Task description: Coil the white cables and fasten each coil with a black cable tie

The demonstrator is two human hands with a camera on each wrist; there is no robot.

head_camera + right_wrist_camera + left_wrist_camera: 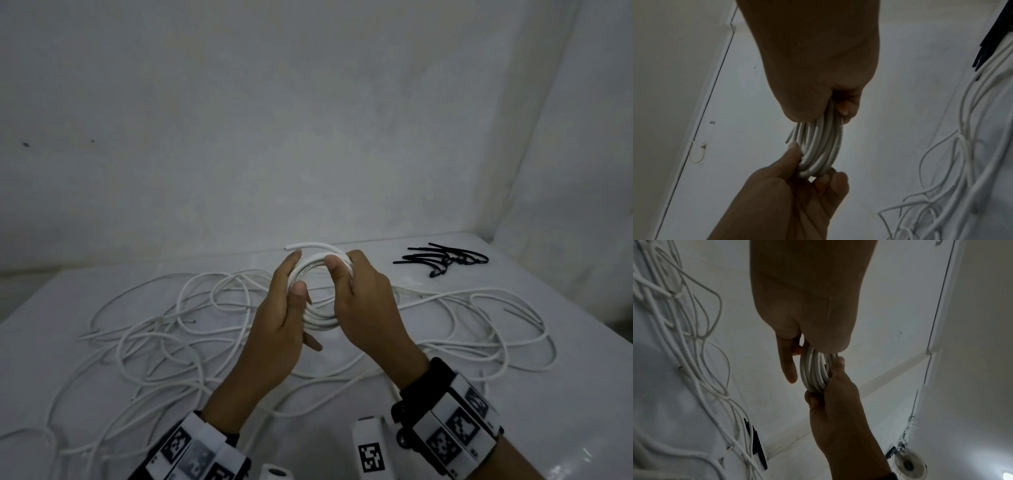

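A small coil of white cable (318, 322) is held upright above the table between both hands. My left hand (289, 277) grips its left side, thumb in front and fingers behind. My right hand (346, 270) grips the right side, thumb on the upper rim. The cable's cut end (291, 247) sticks out leftward over the top. In the left wrist view the coil (816, 371) sits between the left hand (803, 344) and the right hand (834, 402). The right wrist view shows the coil (820, 149) pinched by the right hand (828, 110). No tie is on the coil.
Loose white cables (191, 329) lie tangled across the white table (565, 394), left and right of the hands. A pile of black cable ties (442, 258) lies at the back right, near the wall. White walls close off the back and right side.
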